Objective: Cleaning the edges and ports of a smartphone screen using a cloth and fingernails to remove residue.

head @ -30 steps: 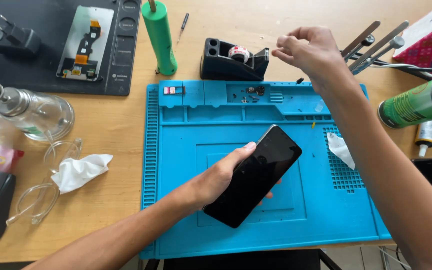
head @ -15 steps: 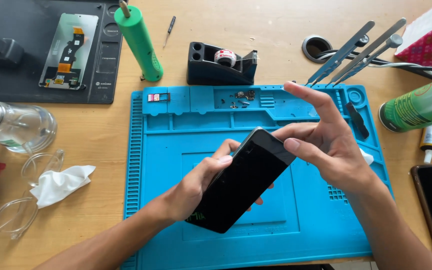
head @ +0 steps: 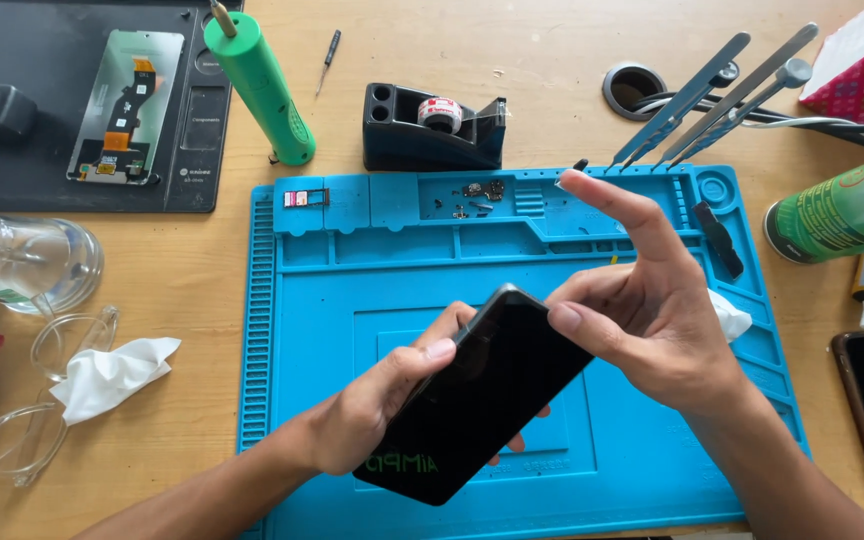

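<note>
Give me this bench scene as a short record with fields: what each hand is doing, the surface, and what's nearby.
left hand: left hand grips the black phone from below, tilted above the mat
right hand: right hand pinches the phone's upper edge, index finger raised
surface: blue mat on a wooden table
behind mat: black tape dispenser, green tube, metal tweezers
left side: crumpled tissue, clear glasses
right side: green spray can

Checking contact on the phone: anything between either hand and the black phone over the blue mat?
Nothing visible. The left hand grips the black phone from its left side, thumb on the dark screen. The right hand pinches the phone's upper right edge directly. The phone is held tilted above the blue mat.
</note>
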